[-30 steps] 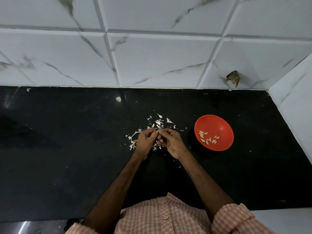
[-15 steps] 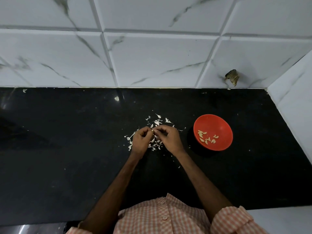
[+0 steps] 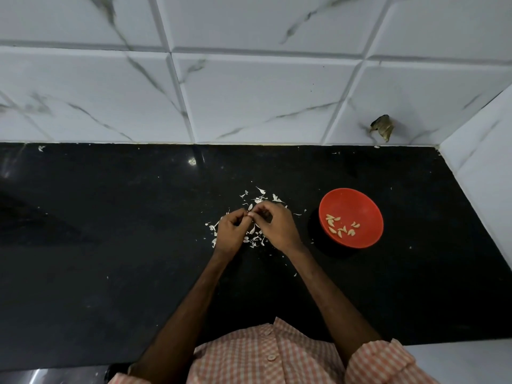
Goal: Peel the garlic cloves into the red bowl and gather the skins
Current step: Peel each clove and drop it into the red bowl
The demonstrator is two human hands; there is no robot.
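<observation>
Over the last second little is changing: the left hand (image 3: 231,231) and right hand (image 3: 277,225) are staying together above the skins (image 3: 256,239), and the peeled cloves (image 3: 340,228) in the red bowl (image 3: 360,200) are looking the same in number. I am judging that one clove is still being stripped, with none newly dropped. Both hands are curling, their fingertips meeting and pinching a small pale garlic clove (image 3: 250,214), mostly hidden, so I am only inferring what it is. It is sitting right at the pinch, over the black counter (image 3: 110,245), while the bowl is lying to the right, apart from the hands. The skins are lying scattered, not yet gathered
</observation>
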